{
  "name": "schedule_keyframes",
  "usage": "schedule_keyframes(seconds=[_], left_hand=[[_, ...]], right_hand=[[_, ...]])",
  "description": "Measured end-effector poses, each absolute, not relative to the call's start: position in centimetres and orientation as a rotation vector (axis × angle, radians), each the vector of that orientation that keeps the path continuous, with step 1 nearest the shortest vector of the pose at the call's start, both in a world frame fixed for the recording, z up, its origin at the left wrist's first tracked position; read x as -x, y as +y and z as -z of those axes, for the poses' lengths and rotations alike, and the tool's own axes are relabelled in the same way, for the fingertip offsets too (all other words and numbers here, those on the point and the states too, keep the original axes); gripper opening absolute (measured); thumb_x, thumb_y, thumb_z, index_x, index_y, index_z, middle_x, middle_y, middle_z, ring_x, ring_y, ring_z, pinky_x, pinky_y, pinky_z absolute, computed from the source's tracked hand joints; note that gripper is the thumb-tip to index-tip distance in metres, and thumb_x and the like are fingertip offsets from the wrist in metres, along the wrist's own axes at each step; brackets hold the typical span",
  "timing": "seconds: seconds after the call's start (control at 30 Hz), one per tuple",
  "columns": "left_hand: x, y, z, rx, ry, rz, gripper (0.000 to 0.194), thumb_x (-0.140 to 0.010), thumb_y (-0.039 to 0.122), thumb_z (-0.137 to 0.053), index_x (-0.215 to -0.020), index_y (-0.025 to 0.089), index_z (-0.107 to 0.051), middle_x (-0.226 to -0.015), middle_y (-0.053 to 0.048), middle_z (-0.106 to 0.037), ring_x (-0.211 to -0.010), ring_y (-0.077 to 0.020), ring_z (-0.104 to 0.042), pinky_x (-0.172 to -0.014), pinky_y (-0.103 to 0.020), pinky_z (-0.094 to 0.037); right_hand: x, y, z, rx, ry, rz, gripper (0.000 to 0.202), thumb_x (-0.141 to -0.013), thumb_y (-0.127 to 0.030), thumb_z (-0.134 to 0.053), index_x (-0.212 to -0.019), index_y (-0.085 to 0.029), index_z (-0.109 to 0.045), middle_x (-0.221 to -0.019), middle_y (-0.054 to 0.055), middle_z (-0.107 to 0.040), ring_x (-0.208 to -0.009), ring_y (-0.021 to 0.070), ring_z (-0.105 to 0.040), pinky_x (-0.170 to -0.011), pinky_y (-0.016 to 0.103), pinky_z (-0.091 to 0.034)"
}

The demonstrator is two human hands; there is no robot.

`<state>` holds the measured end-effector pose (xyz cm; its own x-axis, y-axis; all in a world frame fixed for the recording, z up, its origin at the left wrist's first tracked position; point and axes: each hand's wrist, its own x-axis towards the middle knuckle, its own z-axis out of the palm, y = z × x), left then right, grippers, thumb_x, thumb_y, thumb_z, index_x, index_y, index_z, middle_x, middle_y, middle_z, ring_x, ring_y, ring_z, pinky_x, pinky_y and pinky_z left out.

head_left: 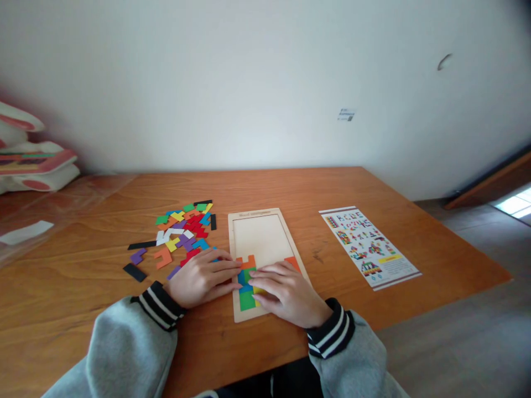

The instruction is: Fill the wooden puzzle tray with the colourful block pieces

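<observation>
A pale wooden puzzle tray (259, 237) lies flat on the table in front of me. Coloured puzzle pieces fill part of its near end, among them a green piece (247, 300) and an orange piece (249, 262). Another orange piece (292, 262) shows beyond my right hand. My left hand (207, 278) rests at the tray's left edge, fingers stretched out, fingertips touching the rim and nearby pieces. My right hand (286, 293) lies over the near end with its fingers extended onto the green and yellow pieces, hiding some of them.
Left of the tray lies a loose pile of coloured pieces (176, 243). A printed pattern sheet (369, 249) lies to the right on the wooden table (315, 326). At the far left are a pink and white object (37, 166) and clear plastic with a white slip (27, 232).
</observation>
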<state>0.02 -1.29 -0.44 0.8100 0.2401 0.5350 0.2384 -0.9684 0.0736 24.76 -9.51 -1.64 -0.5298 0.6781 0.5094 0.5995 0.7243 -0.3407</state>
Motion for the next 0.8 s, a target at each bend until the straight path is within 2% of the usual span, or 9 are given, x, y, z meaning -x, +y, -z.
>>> schedule_keyframes(seconds=[0.17,0.47,0.8], left_hand=[[-0.2,-1.4,0.2,-2.976,0.327,-0.939,0.019,-0.094,0.029,-0.065,-0.107,0.018,-0.073,-0.096,-0.005,-0.078,-0.089,-0.0193,-0.068,-0.078,-0.031,-0.059],[-0.1,-1.4,0.1,-2.990,0.329,-1.004,0.016,-0.092,0.026,-0.067,-0.106,0.018,-0.071,-0.094,-0.003,-0.078,-0.087,-0.0184,-0.068,-0.078,-0.031,-0.059],[2.1,-0.5,-1.0,-3.081,0.557,-1.026,0.027,-0.092,0.019,-0.063,-0.119,0.018,-0.066,-0.104,-0.005,-0.076,-0.088,-0.0176,-0.069,-0.083,-0.032,-0.058]], right_hand=[[-24.7,-9.6,1.8,0.959,-2.288,-0.125,0.020,-0.096,-0.026,-0.063,-0.115,-0.023,-0.065,-0.114,0.005,-0.076,-0.105,0.0181,-0.068,-0.092,0.036,-0.052],[-24.6,-9.7,1.5,0.960,-2.290,-0.117,0.013,-0.096,-0.026,-0.060,-0.107,-0.022,-0.066,-0.109,0.006,-0.075,-0.098,0.0190,-0.069,-0.087,0.036,-0.052],[-24.7,-9.9,1.4,1.005,-2.249,-0.133,0.008,-0.094,-0.019,-0.059,-0.098,-0.021,-0.065,-0.102,0.006,-0.071,-0.091,0.0191,-0.065,-0.083,0.035,-0.053]])
